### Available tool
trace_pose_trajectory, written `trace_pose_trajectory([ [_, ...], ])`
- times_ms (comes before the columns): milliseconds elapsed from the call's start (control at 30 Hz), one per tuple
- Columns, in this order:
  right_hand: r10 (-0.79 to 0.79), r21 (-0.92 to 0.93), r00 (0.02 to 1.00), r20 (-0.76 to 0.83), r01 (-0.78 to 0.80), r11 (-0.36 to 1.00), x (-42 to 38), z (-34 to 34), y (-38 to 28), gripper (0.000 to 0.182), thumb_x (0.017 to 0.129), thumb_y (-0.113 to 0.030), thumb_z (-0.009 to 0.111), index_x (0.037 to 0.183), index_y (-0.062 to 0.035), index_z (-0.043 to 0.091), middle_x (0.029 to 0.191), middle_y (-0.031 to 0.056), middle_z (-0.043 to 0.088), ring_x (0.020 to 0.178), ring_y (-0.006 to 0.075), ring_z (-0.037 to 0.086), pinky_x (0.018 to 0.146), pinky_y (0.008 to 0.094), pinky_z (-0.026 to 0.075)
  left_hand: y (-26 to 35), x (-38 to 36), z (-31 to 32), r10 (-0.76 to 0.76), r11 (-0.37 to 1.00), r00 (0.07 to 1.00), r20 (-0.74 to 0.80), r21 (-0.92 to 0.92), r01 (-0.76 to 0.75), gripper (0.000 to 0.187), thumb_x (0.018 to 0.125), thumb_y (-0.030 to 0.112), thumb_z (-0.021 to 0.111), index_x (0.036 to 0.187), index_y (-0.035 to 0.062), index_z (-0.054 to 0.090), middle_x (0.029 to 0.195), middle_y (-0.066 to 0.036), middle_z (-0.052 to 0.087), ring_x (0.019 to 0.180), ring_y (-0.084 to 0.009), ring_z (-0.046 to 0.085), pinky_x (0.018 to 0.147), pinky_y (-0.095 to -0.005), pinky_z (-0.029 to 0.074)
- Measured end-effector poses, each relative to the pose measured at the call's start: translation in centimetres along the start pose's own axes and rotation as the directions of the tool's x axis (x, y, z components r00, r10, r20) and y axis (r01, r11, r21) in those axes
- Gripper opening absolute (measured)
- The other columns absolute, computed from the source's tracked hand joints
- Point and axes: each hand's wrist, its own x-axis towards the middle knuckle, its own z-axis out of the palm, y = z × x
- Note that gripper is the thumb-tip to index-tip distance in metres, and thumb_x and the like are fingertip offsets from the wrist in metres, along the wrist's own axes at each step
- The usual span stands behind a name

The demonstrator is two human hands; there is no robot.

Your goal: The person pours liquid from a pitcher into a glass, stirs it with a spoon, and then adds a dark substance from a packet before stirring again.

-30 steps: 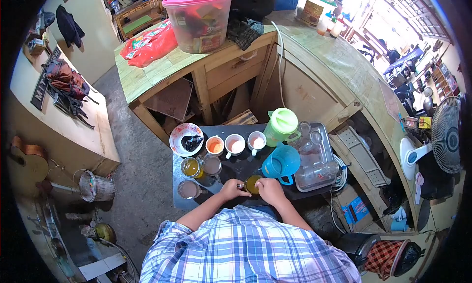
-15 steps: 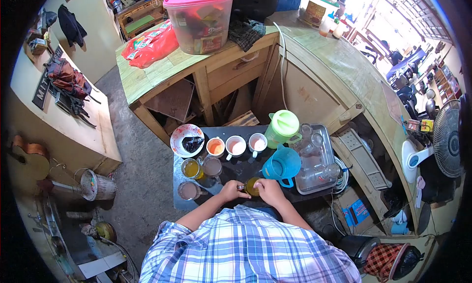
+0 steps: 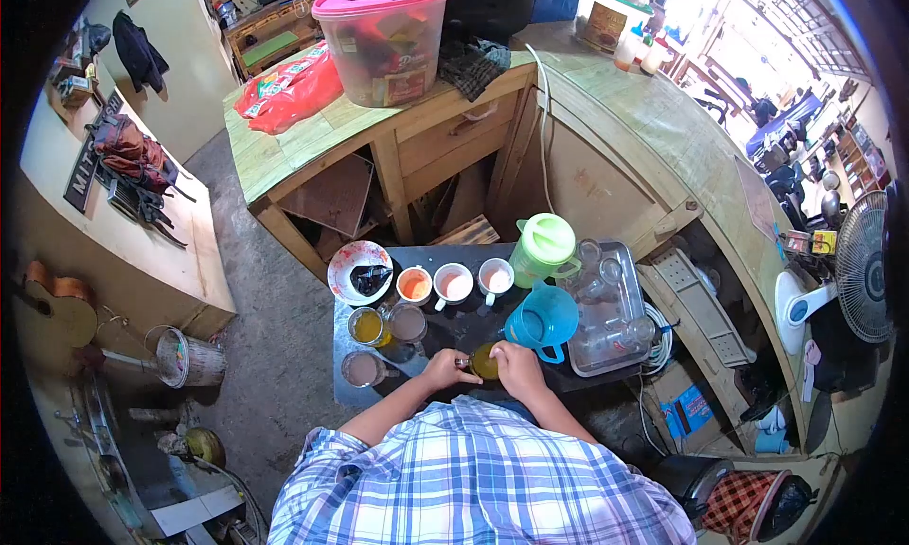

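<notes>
My left hand (image 3: 443, 370) is closed on the handle side of a glass mug (image 3: 485, 363) of yellow-green drink, near the front edge of a dark table (image 3: 445, 337). My right hand (image 3: 517, 369) is closed, with its fingers at the mug's rim; what they pinch is too small to make out. To the left are another mug of yellow drink (image 3: 367, 327) and two mugs of brownish drink, one behind (image 3: 407, 323) and one in front (image 3: 362, 369). A blue pitcher (image 3: 543, 318) stands just right of my right hand.
Three white cups (image 3: 454, 284) line the table's far side, beside a bowl (image 3: 341, 268) holding a black plastic bag. A green lidded pitcher (image 3: 544, 247) stands behind the blue one. At the right, a clear tray (image 3: 606, 356) holds upturned glasses. A wooden counter (image 3: 379, 133) rises beyond.
My right hand has shifted very slightly at the mug's rim. My left hand and the things on the table stay where they were.
</notes>
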Motion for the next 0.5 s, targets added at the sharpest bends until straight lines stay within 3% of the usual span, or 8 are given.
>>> trace_pose_trajectory([
  [67,0.017,-0.220,1.000,0.018,-0.013,0.975,-0.2,0.1,0.0,0.019,0.090,-0.013,0.051,0.084,-0.0011,0.064,0.082,0.0203,0.065,0.079,0.0387,0.063,0.072,0.0452,0.049,0.2,0.0,-0.1,-0.001,1.000,1.000,0.000,0.019,0.001,0.050,0.058,0.044,0.088,0.073,0.0016,0.065,0.055,-0.010,0.052,0.049,-0.0251,0.047,0.053,-0.0386,0.042],
  [100,0.017,-0.221,1.000,0.019,-0.012,0.975,-0.2,0.2,0.3,0.019,0.090,-0.013,0.051,0.084,-0.0011,0.064,0.082,0.0203,0.065,0.079,0.0387,0.063,0.072,0.0452,0.049,0.2,0.0,-0.1,-0.002,0.999,1.000,-0.001,0.038,0.002,0.051,0.058,0.044,0.088,0.073,0.0014,0.065,0.055,-0.010,0.052,0.049,-0.0250,0.046,0.053,-0.0386,0.042],
  [167,-0.012,0.014,0.998,0.057,0.011,1.000,-0.1,0.4,1.1,0.018,0.090,-0.014,0.051,0.084,-0.0019,0.064,0.080,0.0197,0.065,0.078,0.0386,0.063,0.071,0.0466,0.048,0.3,0.0,-0.2,-0.001,0.999,1.000,0.010,0.043,0.001,0.051,0.058,0.044,0.088,0.072,0.0010,0.064,0.055,-0.011,0.052,0.049,-0.0248,0.046,0.053,-0.0384,0.042],
  [200,-0.014,0.014,0.998,0.057,0.014,1.000,-0.1,0.2,0.5,0.018,0.090,-0.014,0.051,0.084,-0.0019,0.064,0.080,0.0197,0.065,0.078,0.0386,0.063,0.071,0.0466,0.048,0.3,0.1,-0.3,-0.001,0.999,1.000,0.018,0.048,0.000,0.051,0.058,0.044,0.088,0.072,0.0007,0.064,0.056,-0.011,0.052,0.049,-0.0247,0.045,0.053,-0.0381,0.042],
  [267,0.054,-0.203,0.999,-0.002,-0.053,0.978,-0.3,0.0,-0.7,0.018,0.089,-0.013,0.052,0.085,-0.0013,0.065,0.081,0.0194,0.065,0.079,0.0386,0.063,0.072,0.0458,0.049,0.2,0.0,-0.3,-0.003,1.000,1.000,0.012,0.026,0.002,0.052,0.058,0.044,0.088,0.071,0.0004,0.064,0.056,-0.011,0.052,0.049,-0.0245,0.045,0.053,-0.0381,0.042],
  [400,0.005,-0.066,0.996,0.089,0.001,0.998,-0.1,0.3,0.4,0.019,0.090,-0.014,0.052,0.084,-0.0018,0.065,0.080,0.0188,0.065,0.078,0.0379,0.063,0.072,0.0466,0.048,-0.2,0.1,0.0,-0.029,0.999,0.999,0.019,0.026,0.028,0.052,0.058,0.043,0.089,0.071,0.0002,0.064,0.055,-0.011,0.052,0.050,-0.0242,0.045,0.054,-0.0381,0.042],
  [500,0.024,-0.137,0.999,-0.023,-0.027,0.990,0.0,0.1,-0.3,0.020,0.089,-0.013,0.051,0.083,-0.0013,0.066,0.082,0.0192,0.066,0.079,0.0381,0.064,0.073,0.0458,0.049,0.1,0.0,-0.1,-0.026,1.000,1.000,0.015,-0.013,0.026,0.051,0.058,0.043,0.089,0.072,0.0002,0.064,0.055,-0.010,0.051,0.050,-0.0240,0.045,0.054,-0.0382,0.042],
])
